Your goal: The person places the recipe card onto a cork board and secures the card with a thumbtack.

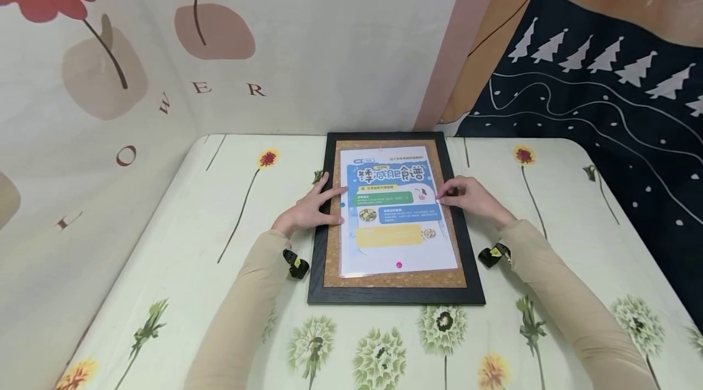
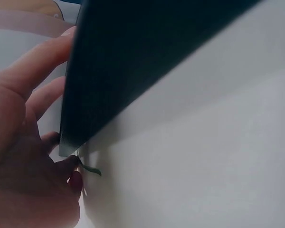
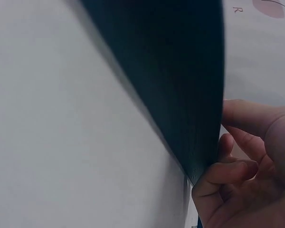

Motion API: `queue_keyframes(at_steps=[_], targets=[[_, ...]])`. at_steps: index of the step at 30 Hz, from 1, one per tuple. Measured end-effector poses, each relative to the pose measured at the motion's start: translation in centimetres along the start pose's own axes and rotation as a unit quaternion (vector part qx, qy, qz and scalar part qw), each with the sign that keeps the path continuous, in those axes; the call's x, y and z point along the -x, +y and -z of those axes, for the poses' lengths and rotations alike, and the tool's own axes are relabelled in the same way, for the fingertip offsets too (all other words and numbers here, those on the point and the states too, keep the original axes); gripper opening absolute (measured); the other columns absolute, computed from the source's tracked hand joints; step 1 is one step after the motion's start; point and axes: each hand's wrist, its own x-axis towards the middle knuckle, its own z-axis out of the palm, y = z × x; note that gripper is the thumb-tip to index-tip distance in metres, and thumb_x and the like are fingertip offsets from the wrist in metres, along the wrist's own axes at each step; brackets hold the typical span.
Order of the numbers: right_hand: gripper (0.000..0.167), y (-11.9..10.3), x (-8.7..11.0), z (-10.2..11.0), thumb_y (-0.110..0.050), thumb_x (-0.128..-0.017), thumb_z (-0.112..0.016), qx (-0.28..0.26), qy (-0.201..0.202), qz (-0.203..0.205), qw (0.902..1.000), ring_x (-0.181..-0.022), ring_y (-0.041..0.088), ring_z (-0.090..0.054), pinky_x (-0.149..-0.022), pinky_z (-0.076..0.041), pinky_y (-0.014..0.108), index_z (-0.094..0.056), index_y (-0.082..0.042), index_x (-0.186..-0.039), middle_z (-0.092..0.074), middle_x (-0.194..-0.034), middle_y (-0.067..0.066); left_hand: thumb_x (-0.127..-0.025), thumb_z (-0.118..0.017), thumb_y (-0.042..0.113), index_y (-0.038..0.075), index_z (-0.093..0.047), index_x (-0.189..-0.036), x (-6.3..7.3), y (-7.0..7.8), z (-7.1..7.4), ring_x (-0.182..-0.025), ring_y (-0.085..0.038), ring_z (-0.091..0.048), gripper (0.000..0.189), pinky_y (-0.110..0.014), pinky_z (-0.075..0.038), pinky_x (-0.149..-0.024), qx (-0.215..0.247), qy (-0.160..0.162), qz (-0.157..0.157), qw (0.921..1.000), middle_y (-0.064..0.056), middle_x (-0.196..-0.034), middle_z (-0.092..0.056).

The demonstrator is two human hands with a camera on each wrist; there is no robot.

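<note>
A printed sheet (image 1: 398,256) in a clear sleeve lies on a cork board (image 1: 395,281) with a black frame (image 1: 395,296). My left hand (image 1: 310,210) rests across the frame's left side, fingers spread, with fingertips at the sheet's left edge. In the left wrist view, that hand (image 2: 33,128) lies against the side of the frame. At the sheet's right edge, my right hand (image 1: 472,198) pinches a small pale pushpin (image 1: 438,200) between thumb and forefinger. The other fingers of the right hand (image 3: 256,166) are curled by the frame's outer edge in the right wrist view.
A pink pushpin (image 1: 399,265) sits at the sheet's bottom and a teal one (image 1: 343,204) at its left edge. Under the board is a flower-print tablecloth (image 1: 209,310). Printed cloths hang behind, pale on the left (image 1: 340,60) and dark with trees at right (image 1: 582,91).
</note>
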Motion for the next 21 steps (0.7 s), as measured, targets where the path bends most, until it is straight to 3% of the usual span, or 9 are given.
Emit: queue_keyframes(at_steps=[10,21], targets=[[0.009,-0.1,-0.2,0.0,-0.007,-0.088,-0.070,0.059,0.001,0.026,0.9979,-0.090,0.027,-0.047,-0.077,-0.035,0.038,-0.073,-0.002,-0.095,-0.063,-0.098,0.011,-0.088,-0.072,0.031,0.017,-0.035,-0.152,0.0,-0.4,0.2,-0.143,-0.044,0.000,0.075,-0.068,-0.013,-0.105,-0.015,-0.001,-0.018,0.9997,-0.011,-0.160,0.012],[0.020,-0.1,0.9,0.8,-0.011,-0.092,-0.066,0.048,-0.027,0.015,0.9983,-0.092,0.025,-0.048,-0.078,-0.037,0.037,-0.074,-0.001,-0.108,-0.064,-0.104,0.014,-0.088,-0.071,0.032,0.018,-0.034,-0.152,0.1,-0.5,-0.1,-0.142,-0.045,0.000,0.075,-0.068,-0.013,-0.105,-0.012,-0.001,-0.021,0.9997,-0.012,-0.160,0.012]])
